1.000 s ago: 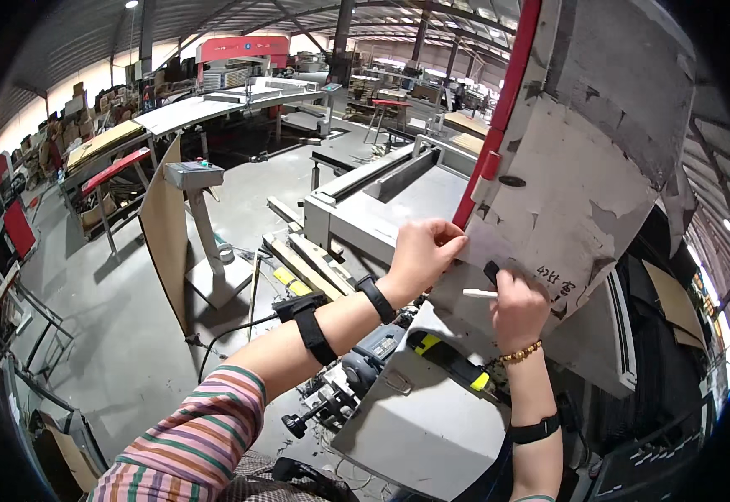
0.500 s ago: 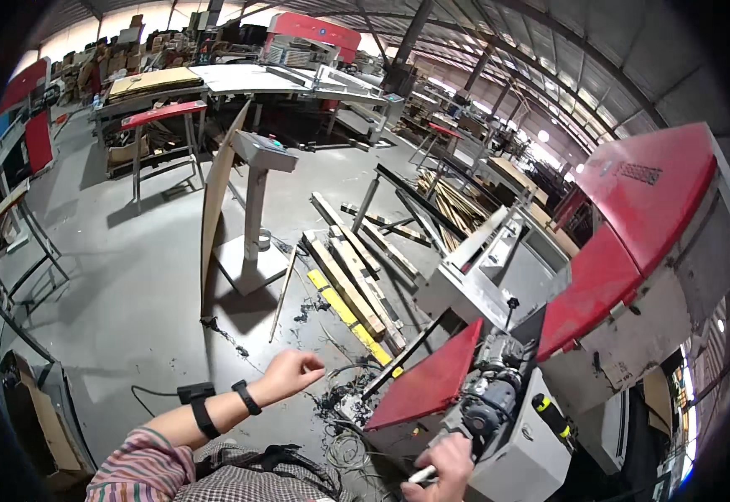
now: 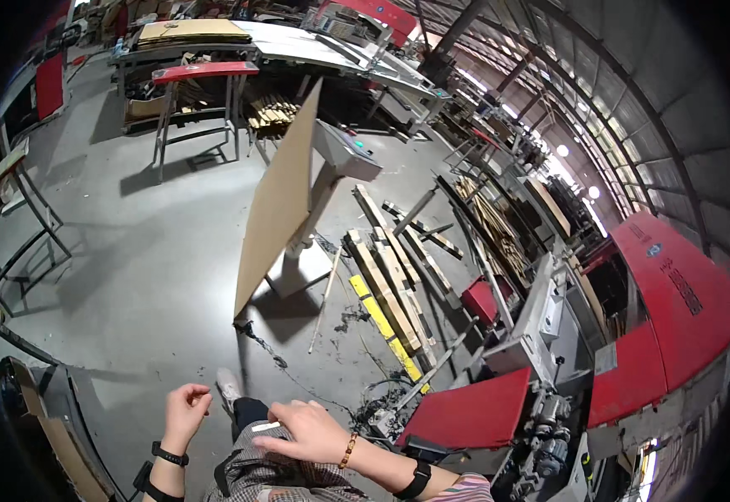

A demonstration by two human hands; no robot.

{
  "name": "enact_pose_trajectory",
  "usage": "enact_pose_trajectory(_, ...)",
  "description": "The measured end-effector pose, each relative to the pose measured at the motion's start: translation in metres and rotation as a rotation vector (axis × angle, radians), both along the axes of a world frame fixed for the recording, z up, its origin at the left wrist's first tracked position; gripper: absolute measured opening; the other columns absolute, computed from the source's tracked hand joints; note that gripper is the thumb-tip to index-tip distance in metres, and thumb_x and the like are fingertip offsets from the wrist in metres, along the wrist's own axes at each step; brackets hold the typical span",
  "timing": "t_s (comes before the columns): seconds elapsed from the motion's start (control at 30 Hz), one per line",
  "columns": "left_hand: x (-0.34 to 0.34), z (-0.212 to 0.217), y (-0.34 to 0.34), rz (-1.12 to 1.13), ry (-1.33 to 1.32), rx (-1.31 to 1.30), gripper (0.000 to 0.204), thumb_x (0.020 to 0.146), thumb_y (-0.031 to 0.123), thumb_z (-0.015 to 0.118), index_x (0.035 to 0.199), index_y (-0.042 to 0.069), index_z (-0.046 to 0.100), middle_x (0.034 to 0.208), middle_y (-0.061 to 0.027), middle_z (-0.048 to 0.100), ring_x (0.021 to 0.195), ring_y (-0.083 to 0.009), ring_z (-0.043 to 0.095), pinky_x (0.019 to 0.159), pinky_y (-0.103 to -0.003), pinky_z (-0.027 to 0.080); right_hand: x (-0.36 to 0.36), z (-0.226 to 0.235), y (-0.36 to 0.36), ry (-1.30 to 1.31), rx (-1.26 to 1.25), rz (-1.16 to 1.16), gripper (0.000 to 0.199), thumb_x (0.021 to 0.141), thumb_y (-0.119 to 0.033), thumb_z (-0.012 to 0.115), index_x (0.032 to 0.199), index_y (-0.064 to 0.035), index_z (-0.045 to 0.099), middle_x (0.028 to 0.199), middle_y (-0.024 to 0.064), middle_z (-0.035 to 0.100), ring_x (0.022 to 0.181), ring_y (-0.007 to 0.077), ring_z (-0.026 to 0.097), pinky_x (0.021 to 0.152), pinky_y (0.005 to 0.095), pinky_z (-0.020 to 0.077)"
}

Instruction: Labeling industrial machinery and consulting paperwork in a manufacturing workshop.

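Observation:
My right hand (image 3: 311, 431) reaches in from the lower right across my lap, a beaded bracelet at its wrist. Between its thumb and fingers is a short white stick (image 3: 266, 427), its inner end hidden by the hand; I cannot tell its exact kind. To its left, my left hand (image 3: 186, 412) is raised with loosely bent fingers, a little apart, and I see nothing in it. A black band (image 3: 169, 454) circles that wrist. Below both hands is checked cloth (image 3: 277, 468) over my lap, and one shoe (image 3: 228, 385) shows on the floor.
A tan board (image 3: 281, 209) leans against a grey control stand (image 3: 347, 155) ahead. Wooden beams (image 3: 386, 289) and a yellow bar (image 3: 386, 330) lie on the floor to the right. Beyond them stands a red and grey machine (image 3: 666, 301) with motors (image 3: 549, 435). Cardboard (image 3: 68, 456) sits at lower left.
My right hand has moved left from beside the machine's motors to over my lap, the white stick still in it. My left hand has drawn back left and down. The view has turned right.

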State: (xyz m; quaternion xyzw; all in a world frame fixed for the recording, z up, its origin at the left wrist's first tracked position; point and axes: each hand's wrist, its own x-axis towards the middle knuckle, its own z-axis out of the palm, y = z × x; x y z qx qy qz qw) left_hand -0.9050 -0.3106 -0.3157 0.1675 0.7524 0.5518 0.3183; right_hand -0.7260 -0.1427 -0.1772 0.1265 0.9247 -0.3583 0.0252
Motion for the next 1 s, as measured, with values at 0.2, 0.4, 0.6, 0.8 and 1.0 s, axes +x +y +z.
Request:
enact_pose_trajectory(0.2,-0.197,-0.092,-0.095,-0.047,0.081,-0.351,0.016,0.074,0.011,0.068,0.08,-0.005,0.068,0.062,-0.0126,0.065,0.056,-0.0159,0.066,0.056,-0.029,0.052,-0.24,-0.074,0.062,-0.271,0.093,0.332,0.014,0.086,-0.013,0.053,0.094,-0.0016,0.057,0.087,0.0164,0.057,0.089,0.0352,0.059,0.079,0.0442,0.0491)
enact_pose_trajectory(0.4,-0.27,-0.168,-0.255,0.727,-0.174,-0.535,0.011,0.077,0.004,0.062,0.072,-0.004,0.066,0.061,-0.0124,0.064,0.051,-0.0185,0.063,0.048,-0.031,0.05,-0.518,-0.043,0.001,-0.137,-0.083,0.759,0.014,0.083,-0.003,0.049,0.096,0.0003,0.052,0.087,0.0199,0.061,0.081,0.0382,0.062,0.069,0.0465,0.0496)
enact_pose_trajectory(0.6,-0.38,-0.169,-0.307,0.54,-0.701,-0.52,0.023,0.076,0.017,0.073,0.072,-0.004,0.067,0.069,-0.0121,0.066,0.055,-0.0192,0.064,0.051,-0.031,0.051,-0.742,-0.042,-0.095,-0.245,-0.15,1.244,0.022,0.086,-0.004,0.044,0.109,-0.0031,0.046,0.084,0.0199,0.062,0.081,0.0396,0.062,0.066,0.0452,0.0492)
enact_pose_trajectory(0.8,-0.672,-0.181,-0.281,0.293,-0.403,-0.62,0.033,0.073,0.035,0.071,0.091,0.007,0.073,0.079,-0.0104,0.071,0.067,-0.0177,0.069,0.066,-0.029,0.054,-0.915,-0.023,-0.101,-0.167,-0.337,1.117,0.025,0.087,-0.023,0.052,0.076,-0.001,0.057,0.072,0.0168,0.057,0.07,0.0341,0.055,0.064,0.0426,0.0432)
enact_pose_trajectory(1.0,-1.025,-0.087,-0.161,0.054,0.088,-0.312,0.031,0.083,0.025,0.068,0.102,0.001,0.067,0.09,-0.0111,0.07,0.082,-0.0177,0.067,0.074,-0.029,0.052,-1.087,-0.06,-0.041,-0.269,-0.47,0.632,0.021,0.086,-0.017,0.057,0.099,-0.0014,0.059,0.082,0.0169,0.062,0.075,0.0308,0.06,0.069,0.0386,0.0481)
